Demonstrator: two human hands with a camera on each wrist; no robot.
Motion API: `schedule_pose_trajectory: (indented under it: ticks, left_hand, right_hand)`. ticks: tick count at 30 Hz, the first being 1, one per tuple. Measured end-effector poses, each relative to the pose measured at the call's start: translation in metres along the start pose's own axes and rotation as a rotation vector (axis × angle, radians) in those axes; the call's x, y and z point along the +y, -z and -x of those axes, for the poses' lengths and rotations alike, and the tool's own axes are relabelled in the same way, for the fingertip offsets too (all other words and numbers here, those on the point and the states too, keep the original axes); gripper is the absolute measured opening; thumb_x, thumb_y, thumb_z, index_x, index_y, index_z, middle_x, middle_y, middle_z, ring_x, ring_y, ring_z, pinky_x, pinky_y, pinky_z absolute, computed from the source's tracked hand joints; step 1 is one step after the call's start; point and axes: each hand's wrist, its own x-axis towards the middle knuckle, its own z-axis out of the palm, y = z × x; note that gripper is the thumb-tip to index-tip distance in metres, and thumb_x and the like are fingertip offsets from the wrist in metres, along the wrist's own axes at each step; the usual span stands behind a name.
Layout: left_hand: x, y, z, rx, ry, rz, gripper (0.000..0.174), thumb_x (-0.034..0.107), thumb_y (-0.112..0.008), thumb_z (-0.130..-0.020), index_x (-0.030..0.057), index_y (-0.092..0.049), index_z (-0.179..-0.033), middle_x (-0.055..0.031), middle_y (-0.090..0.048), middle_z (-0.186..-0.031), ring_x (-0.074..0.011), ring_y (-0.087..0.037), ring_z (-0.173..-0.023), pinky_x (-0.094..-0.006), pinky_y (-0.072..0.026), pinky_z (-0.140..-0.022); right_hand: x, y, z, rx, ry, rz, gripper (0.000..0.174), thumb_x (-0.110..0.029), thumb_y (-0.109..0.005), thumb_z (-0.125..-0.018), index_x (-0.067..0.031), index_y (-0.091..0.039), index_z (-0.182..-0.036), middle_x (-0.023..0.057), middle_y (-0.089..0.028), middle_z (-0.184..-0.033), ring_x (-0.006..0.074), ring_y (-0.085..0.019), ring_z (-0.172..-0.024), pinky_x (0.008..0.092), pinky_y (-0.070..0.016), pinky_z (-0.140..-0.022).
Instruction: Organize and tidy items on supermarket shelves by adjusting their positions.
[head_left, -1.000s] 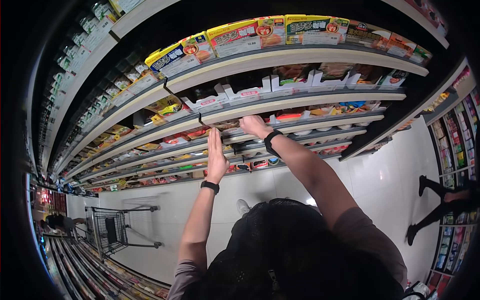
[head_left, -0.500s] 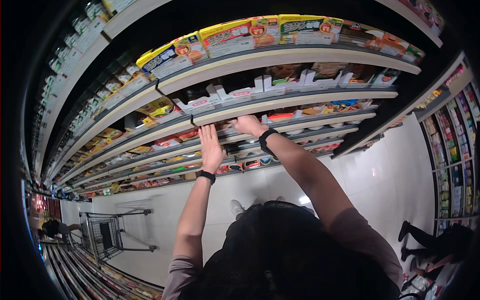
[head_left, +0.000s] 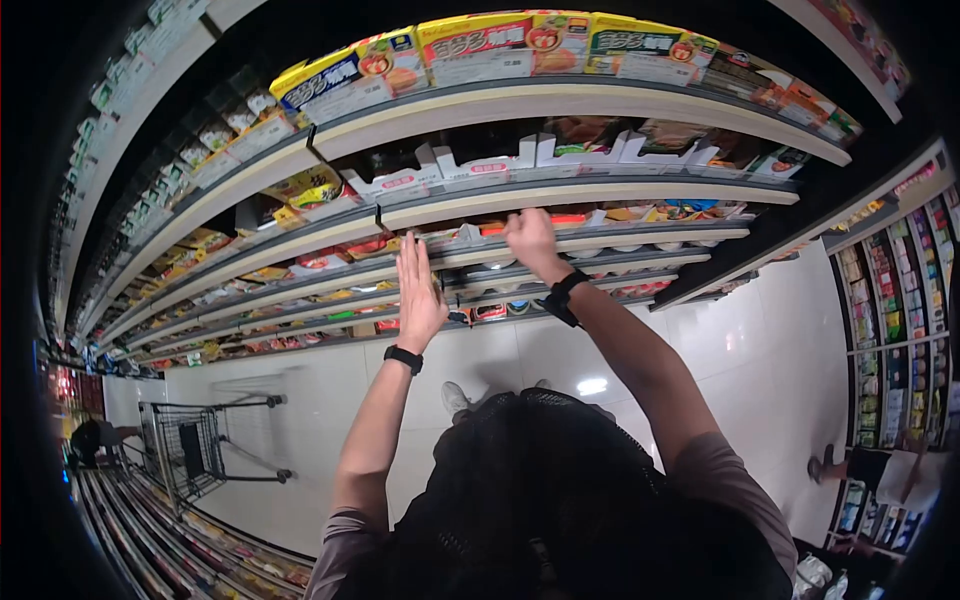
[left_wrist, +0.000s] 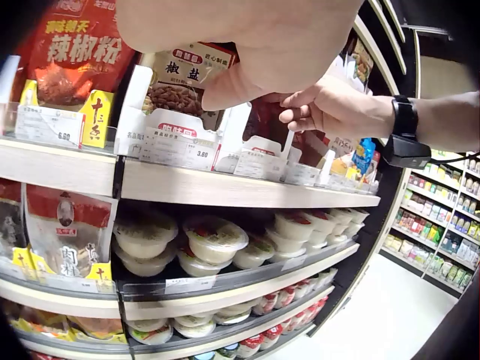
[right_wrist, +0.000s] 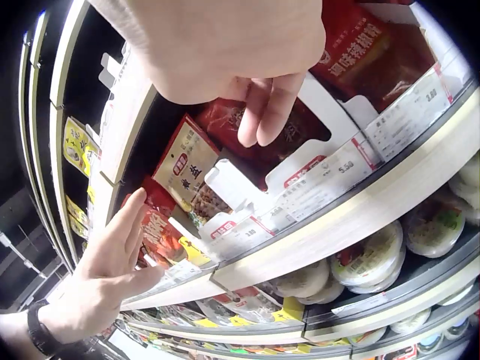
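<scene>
My left hand (head_left: 420, 295) is raised at a shelf with its fingers straight. In the right wrist view, that left hand (right_wrist: 105, 281) stands beside a red packet (right_wrist: 161, 229). Its thumb overlaps a brown-and-white spice packet (left_wrist: 184, 79) in the left wrist view. To its right, my right hand (head_left: 533, 240) reaches over the same shelf, fingers loosely bent. In the right wrist view two fingertips (right_wrist: 274, 124) hang in front of a dark red packet (right_wrist: 300, 139) in a white display box (right_wrist: 322, 176); nothing shows pinched between them.
Lidded tubs (left_wrist: 214, 240) stand on the shelf below. Curry boxes (head_left: 475, 45) line a shelf above. A shopping cart (head_left: 190, 450) stands behind at the left, with a person near it. Another person (head_left: 900, 475) is at the right, by a shelf of packets.
My right hand has moved right along the shelf, away from the left hand. The left hand stays near its place, fingers straight. The person at the right has shifted.
</scene>
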Motion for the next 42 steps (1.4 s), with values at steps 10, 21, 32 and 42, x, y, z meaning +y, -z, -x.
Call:
schedule_pose_trajectory:
  ticks: [10, 21, 32, 42]
  left_hand:
    - [0.023, -0.014, 0.077, -0.096, 0.15, 0.279, 0.088, -0.013, -0.055, -0.078, 0.0079, -0.025, -0.158, -0.0238, -0.008, -0.166, -0.0456, -0.018, -0.151, -0.05, -0.0284, -0.121]
    - [0.014, -0.005, 0.123, -0.176, 0.326, 0.3, 0.065, -0.009, -0.056, -0.084, 0.0094, -0.049, -0.146, -0.0182, -0.012, -0.167, -0.0435, -0.032, -0.146, -0.0435, -0.0457, -0.11]
    - [0.028, -0.015, 0.089, -0.192, 0.216, 0.339, 0.054, -0.008, -0.056, -0.085, 0.0084, -0.059, -0.136, -0.0171, -0.019, -0.166, -0.0397, -0.03, -0.148, -0.042, -0.0391, -0.116]
    - [0.04, -0.01, 0.049, -0.219, 0.197, 0.427, 0.051, -0.008, -0.056, -0.086, 0.0101, -0.062, -0.133, -0.0163, -0.026, -0.163, -0.0395, -0.039, -0.144, -0.0417, -0.0453, -0.109]
  right_hand:
    - [-0.038, 0.04, -0.024, -0.206, -0.008, 0.453, 0.025, -0.018, -0.064, -0.082, 0.0018, -0.07, -0.096, 0.0259, -0.071, -0.097, 0.0448, -0.067, -0.092, 0.0522, -0.053, -0.085]
    - [-0.017, 0.05, -0.048, -0.305, -0.067, 0.335, 0.037, -0.02, -0.06, -0.085, -0.0031, -0.068, -0.118, 0.0243, -0.067, -0.12, 0.0443, -0.061, -0.114, 0.0478, -0.0491, -0.099]
    - [-0.008, 0.042, -0.059, -0.322, -0.049, 0.428, 0.052, -0.04, -0.055, -0.096, -0.0045, -0.059, -0.133, 0.0235, -0.059, -0.137, 0.0423, -0.051, -0.13, 0.0469, -0.0412, -0.11]
    - [0.01, 0.048, -0.053, -0.323, -0.414, -0.245, 0.028, -0.013, -0.046, -0.099, -0.0007, -0.062, -0.08, 0.0086, -0.063, -0.063, 0.0157, -0.062, -0.054, 0.0308, -0.0496, -0.052]
